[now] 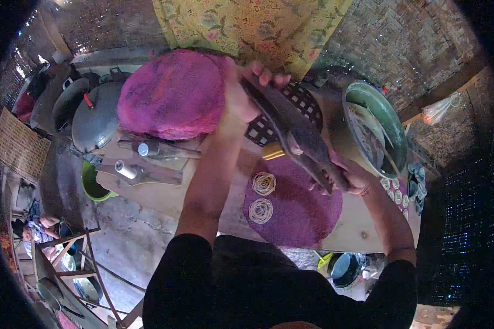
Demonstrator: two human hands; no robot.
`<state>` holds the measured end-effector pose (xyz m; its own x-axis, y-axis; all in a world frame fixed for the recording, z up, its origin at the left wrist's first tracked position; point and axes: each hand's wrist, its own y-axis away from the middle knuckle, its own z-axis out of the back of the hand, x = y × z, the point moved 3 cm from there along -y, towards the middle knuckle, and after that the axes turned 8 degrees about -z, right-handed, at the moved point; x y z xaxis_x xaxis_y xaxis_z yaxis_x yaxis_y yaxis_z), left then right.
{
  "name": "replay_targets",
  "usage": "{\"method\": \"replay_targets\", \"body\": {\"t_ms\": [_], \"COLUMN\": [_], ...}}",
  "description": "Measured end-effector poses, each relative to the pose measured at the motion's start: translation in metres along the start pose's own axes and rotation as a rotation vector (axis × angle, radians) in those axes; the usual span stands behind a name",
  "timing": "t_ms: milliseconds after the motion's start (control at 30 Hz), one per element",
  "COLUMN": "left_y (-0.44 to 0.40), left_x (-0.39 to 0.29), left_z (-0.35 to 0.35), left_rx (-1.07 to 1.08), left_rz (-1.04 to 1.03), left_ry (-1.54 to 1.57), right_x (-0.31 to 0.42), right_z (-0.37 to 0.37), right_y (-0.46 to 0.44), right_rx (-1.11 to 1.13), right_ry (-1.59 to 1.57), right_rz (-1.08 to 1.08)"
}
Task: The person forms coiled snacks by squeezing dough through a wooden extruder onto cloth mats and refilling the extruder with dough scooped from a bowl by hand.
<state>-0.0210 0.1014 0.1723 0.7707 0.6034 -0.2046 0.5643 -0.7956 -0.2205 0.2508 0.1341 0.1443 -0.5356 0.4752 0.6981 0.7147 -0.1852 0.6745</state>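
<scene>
**Two hands grip a dark wooden tool [280, 118] above a purple mat [307, 222]**

At far left, a woven panel [21, 143] leans near a domed metal lid [97, 118]; a seated person [38, 230] is at near left, beyond a wooden frame [74, 274]. On the left of the table [357, 230] lie two wooden pieces with pale cylinders [127, 169]. A pink bundle [175, 93] fills the far left, partly behind the left forearm. The left hand [250, 96] is closed around the tool's far end. The tool slants across the middle, hiding part of a black lattice [310, 104] and the mat, where two strand coils [260, 211] lie. The right hand [350, 174] wraps its near end. Farther right sits a green basin [368, 90]; small coils [397, 196] lie nearer.
</scene>
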Motion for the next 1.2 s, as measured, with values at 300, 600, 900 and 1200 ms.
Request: {"method": "replay_targets", "body": {"t_ms": [300, 600, 900, 1200], "left_y": [-0.015, -0.012, -0.027, -0.013], "left_x": [0.096, 0.075, 0.067, 0.107], "left_z": [0.167, 0.127, 0.11, 0.125], "left_rx": [-0.149, -0.143, -0.073, -0.137], "left_rz": [0.121, 0.085, 0.08, 0.123], "left_ry": [0.198, 0.178, 0.259, 0.212], "right_x": [-0.042, -0.02, -0.001, -0.022], "right_z": [0.062, 0.042, 0.037, 0.052], "right_y": [-0.05, -0.019, -0.021, -0.003], "right_rx": [-0.225, -0.361, -0.513, -0.571], "right_ry": [0.13, 0.292, 0.475, 0.504], "right_rz": [-0.326, -0.348, -0.175, -0.204]}}
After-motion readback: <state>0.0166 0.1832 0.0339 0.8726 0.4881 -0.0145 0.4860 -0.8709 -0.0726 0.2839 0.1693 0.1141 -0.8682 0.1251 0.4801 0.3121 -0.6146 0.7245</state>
